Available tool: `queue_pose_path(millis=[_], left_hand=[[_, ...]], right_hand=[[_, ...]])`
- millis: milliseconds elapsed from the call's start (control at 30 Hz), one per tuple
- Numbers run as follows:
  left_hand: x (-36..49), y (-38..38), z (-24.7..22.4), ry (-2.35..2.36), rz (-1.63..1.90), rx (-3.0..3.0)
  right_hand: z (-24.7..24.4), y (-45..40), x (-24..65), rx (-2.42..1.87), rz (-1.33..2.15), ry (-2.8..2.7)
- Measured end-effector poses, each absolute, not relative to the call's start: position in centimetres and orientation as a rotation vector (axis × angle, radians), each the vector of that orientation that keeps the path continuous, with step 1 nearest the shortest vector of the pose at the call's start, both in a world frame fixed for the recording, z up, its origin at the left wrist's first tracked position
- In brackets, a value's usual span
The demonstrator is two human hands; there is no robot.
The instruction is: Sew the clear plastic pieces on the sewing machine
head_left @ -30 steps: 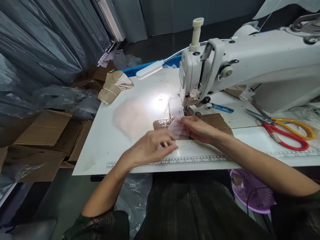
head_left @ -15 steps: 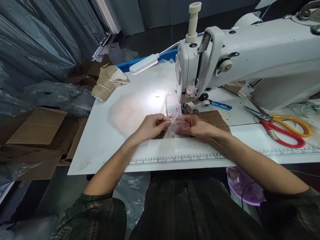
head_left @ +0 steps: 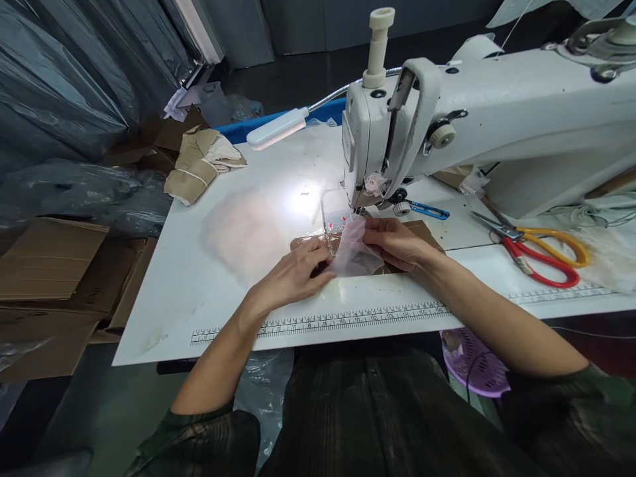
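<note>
A small piece of sheer pale fabric (head_left: 354,253) lies between my hands, just in front of the needle area of the white sewing machine (head_left: 377,139). My right hand (head_left: 392,242) pinches its upper right edge close to the presser foot. My left hand (head_left: 301,270) has its fingers curled at the fabric's lower left edge, with the fingertips pressed down there. Under the fabric is a brown board (head_left: 420,233) covered with shiny clear tape. The presser foot is partly hidden behind the cloth.
Left of my hands is a blurred heap of pale sheer fabric (head_left: 243,232). Scissors with red and yellow handles (head_left: 541,255) and a blue cutter (head_left: 430,211) lie right. A lit lamp (head_left: 277,128) hangs over the table. A tied cloth bundle (head_left: 199,165) sits at the back left.
The fabric has been spread wider and lifted toward the needle. My right hand has turned to pinch its upper edge, and my left hand has moved down to its lower left edge.
</note>
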State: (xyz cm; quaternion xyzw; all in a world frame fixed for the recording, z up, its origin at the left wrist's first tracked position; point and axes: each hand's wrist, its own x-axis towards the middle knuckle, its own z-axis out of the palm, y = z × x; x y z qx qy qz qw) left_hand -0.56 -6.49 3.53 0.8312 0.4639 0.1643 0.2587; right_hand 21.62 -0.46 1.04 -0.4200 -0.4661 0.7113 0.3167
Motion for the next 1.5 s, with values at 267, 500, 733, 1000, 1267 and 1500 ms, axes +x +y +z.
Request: queue_pose_path(millis=[267,500,733,1000,1267,1500], left_hand=[[-1.1,-5.6,3.7,1.442,1.116,1.505],[0.1,-5.8,4.1,1.376,1.303,1.364],[0.7,-6.7,3.1,1.205,1.112,1.453],[-1.9,-6.5,5.1,1.2,1.081,1.541],[-0.5,-6.6,6.5,1.089,0.76,1.731],[0.8,1.4,5.0,1.57,0.245,2.705]], right_hand=[[1.2,-1.8,21.3,-1.307,1.19,-1.938],[0.7,-4.8,20.3,-0.939,0.552,-1.996],[0.2,-4.7,19.6,-0.926,0.873,-1.852],[2.1,-4.7,21.6,-0.867,1.798,-1.37],[2.3,-4.4,26.1,-0.884,2.074,-1.698],[1.5,-0.5,23.6,-1.26,1.166,-1.953]])
